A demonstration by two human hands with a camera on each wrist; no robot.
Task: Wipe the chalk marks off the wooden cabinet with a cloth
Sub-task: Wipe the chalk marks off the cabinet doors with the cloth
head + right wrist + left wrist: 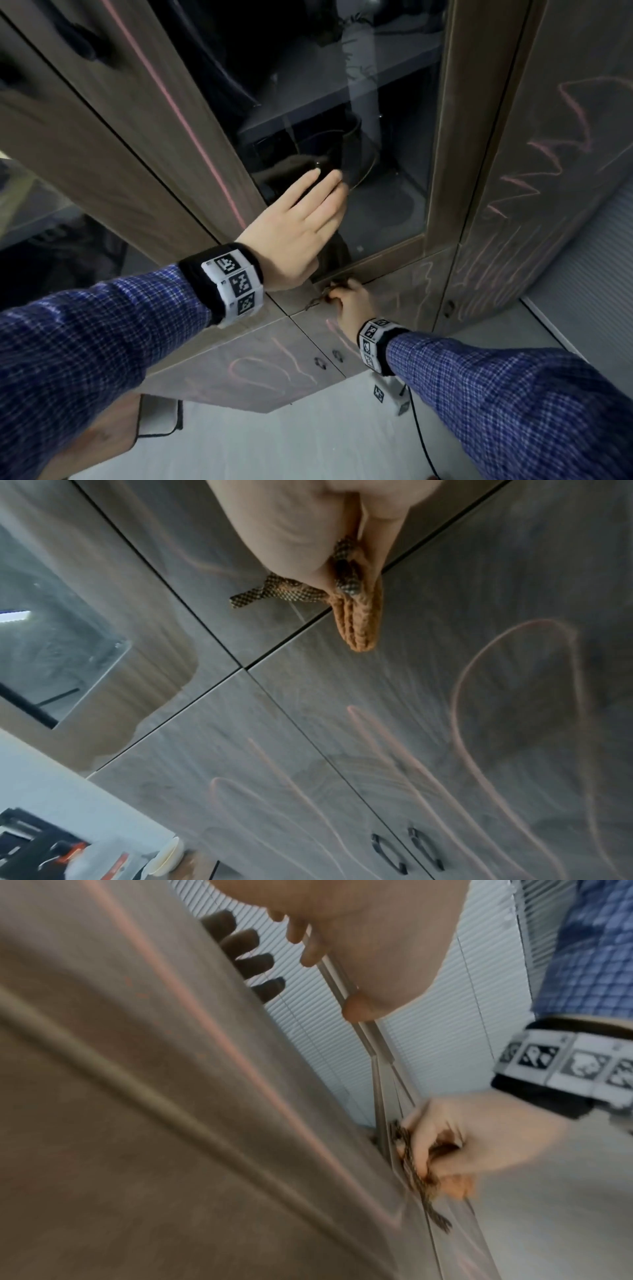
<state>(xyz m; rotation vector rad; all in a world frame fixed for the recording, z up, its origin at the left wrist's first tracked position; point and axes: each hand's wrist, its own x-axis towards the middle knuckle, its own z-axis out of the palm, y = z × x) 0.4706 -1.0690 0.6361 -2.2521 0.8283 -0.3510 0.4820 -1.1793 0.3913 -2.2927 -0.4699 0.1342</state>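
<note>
My right hand has its fingers clenched round the cloth, bunched small and pressed where the glass door's bottom edge meets the lower doors of the wooden cabinet. My left hand lies flat, fingers straight, on the glass. The risk I see: so little cloth shows that my knuckles may smear the chalk marks rather than lift them, and leaning on the glass could swing that door.
</note>
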